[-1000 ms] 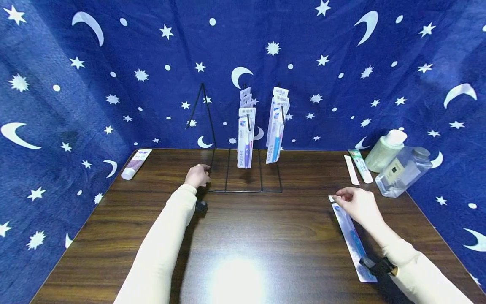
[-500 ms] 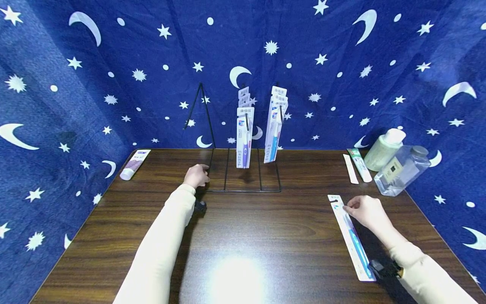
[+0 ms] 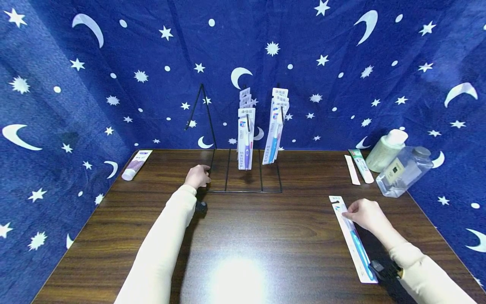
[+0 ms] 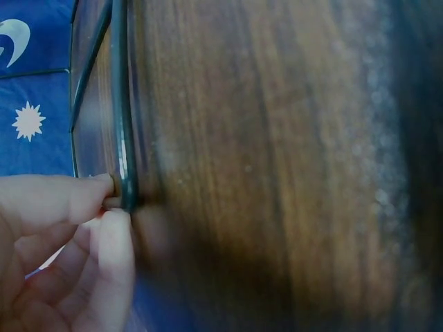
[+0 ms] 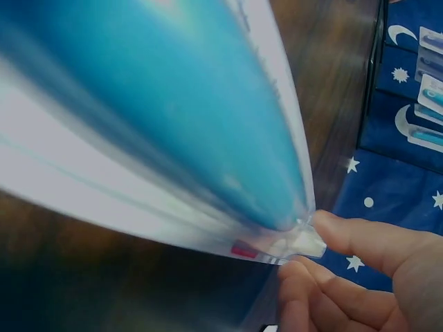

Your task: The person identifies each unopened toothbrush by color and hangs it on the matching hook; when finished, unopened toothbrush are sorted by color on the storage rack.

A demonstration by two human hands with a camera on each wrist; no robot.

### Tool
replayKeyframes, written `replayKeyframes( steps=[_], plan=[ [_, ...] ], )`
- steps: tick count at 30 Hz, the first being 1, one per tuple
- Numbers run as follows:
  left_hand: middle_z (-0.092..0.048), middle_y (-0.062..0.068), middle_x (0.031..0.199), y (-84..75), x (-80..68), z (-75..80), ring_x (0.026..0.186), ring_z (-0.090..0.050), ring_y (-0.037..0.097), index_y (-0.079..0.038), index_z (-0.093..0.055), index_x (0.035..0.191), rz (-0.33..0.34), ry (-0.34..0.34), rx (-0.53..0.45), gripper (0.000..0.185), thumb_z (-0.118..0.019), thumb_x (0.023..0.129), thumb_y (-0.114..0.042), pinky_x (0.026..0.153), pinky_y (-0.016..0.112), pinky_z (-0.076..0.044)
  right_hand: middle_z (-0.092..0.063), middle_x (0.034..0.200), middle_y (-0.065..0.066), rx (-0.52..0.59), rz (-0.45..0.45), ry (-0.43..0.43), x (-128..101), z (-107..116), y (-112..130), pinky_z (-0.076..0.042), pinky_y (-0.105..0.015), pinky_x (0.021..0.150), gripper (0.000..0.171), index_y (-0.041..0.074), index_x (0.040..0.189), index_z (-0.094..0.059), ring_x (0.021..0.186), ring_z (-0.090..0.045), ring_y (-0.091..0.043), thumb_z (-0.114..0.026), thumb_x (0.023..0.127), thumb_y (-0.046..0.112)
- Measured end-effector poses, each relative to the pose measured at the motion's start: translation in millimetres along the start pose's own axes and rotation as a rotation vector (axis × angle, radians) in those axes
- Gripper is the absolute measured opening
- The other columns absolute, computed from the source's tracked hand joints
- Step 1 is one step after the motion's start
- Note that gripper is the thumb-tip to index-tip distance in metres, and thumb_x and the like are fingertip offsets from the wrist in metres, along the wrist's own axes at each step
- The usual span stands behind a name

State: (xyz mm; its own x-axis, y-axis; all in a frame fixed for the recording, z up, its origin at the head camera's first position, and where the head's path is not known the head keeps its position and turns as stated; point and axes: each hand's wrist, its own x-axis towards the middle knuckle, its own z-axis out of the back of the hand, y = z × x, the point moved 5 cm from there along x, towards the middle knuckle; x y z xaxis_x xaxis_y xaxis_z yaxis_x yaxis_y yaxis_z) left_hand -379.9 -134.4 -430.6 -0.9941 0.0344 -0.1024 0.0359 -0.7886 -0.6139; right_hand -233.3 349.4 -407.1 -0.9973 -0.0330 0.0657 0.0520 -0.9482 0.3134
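My right hand [image 3: 365,213] pinches the edge of a packaged toothbrush [image 3: 354,240] near its upper end, at the right of the table. The pack is long, white and clear, with a blue toothbrush inside and a hook slot at the top. In the right wrist view the thumb and fingers [image 5: 346,232] grip the pack's edge, and the blue brush fills much of the picture. At the left front corner of a black wire rack [image 3: 247,191], my left hand [image 3: 197,176] pinches the rack's rod [image 4: 123,138] between thumb and finger.
Toothbrush packs with purple [image 3: 247,139] and blue brushes [image 3: 274,135] hang on the rack's hooks. A purple toothpaste tube [image 3: 136,165] lies far left. Far right are a white strip [image 3: 352,170], a green-and-white tube [image 3: 361,166], a pale bottle [image 3: 385,151] and a clear bottle [image 3: 404,172].
My right hand has shifted down along the toothbrush pack from its slotted top, uncovering the slot. The hanging blue pack sways slightly. The left hand stays at the rack.
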Motion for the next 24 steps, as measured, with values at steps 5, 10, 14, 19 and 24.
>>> replayKeyframes(
  steps=[5, 10, 14, 19, 24],
  plan=[
    [-0.065, 0.011, 0.094, 1.3, 0.4, -0.4, 0.05, -0.057, 0.004, 0.002, -0.057, 0.126, 0.015, -0.001, 0.0, 0.054, -0.062, 0.072, 0.003, 0.052, 0.019, -0.054, -0.063, 0.058, -0.001, 0.002, -0.003, 0.037, 2.7, -1.5, 0.1, -0.046, -0.042, 0.055, 0.02, 0.006, 0.062, -0.065, 0.057, -0.055, -0.02, -0.074, 0.075, 0.02],
    [-0.065, 0.011, 0.093, -0.6, 0.1, -1.1, 0.051, -0.059, 0.006, 0.003, -0.057, 0.126, 0.004, 0.001, 0.006, 0.054, -0.061, 0.072, 0.004, 0.052, 0.019, -0.054, -0.061, 0.056, 0.0, -0.007, -0.015, 0.045, 4.8, -2.8, -2.3, -0.044, -0.039, 0.053, 0.02, 0.006, 0.062, -0.065, 0.056, -0.052, -0.019, -0.073, 0.075, 0.02],
    [-0.064, 0.009, 0.09, -1.0, 0.8, -2.2, 0.051, -0.059, 0.006, 0.003, -0.057, 0.126, 0.001, 0.002, -0.001, 0.054, -0.061, 0.072, 0.004, 0.051, 0.019, -0.054, -0.06, 0.055, 0.0, 0.007, -0.017, 0.024, 3.4, -1.4, -2.0, -0.042, -0.038, 0.051, 0.019, 0.006, 0.063, -0.065, 0.055, -0.051, -0.018, -0.073, 0.075, 0.018],
    [-0.063, 0.006, 0.086, -0.1, 1.4, -1.9, 0.048, -0.057, 0.004, 0.003, -0.058, 0.125, -0.006, 0.0, 0.02, 0.054, -0.062, 0.071, 0.003, 0.051, 0.018, -0.052, -0.062, 0.057, -0.002, 0.034, -0.001, -0.061, -1.3, 6.4, 3.9, -0.043, -0.039, 0.051, 0.018, 0.004, 0.064, -0.066, 0.054, -0.054, -0.019, -0.072, 0.075, 0.017],
    [-0.063, 0.007, 0.086, 0.1, 0.8, -0.1, 0.049, -0.058, 0.005, 0.003, -0.058, 0.124, -0.006, -0.007, 0.013, 0.053, -0.063, 0.071, 0.003, 0.05, 0.018, -0.053, -0.063, 0.057, -0.004, 0.054, 0.028, -0.204, -5.0, 20.6, 14.6, -0.041, -0.036, 0.047, 0.016, 0.003, 0.066, -0.067, 0.05, -0.055, -0.018, -0.071, 0.074, 0.016]
  ],
)
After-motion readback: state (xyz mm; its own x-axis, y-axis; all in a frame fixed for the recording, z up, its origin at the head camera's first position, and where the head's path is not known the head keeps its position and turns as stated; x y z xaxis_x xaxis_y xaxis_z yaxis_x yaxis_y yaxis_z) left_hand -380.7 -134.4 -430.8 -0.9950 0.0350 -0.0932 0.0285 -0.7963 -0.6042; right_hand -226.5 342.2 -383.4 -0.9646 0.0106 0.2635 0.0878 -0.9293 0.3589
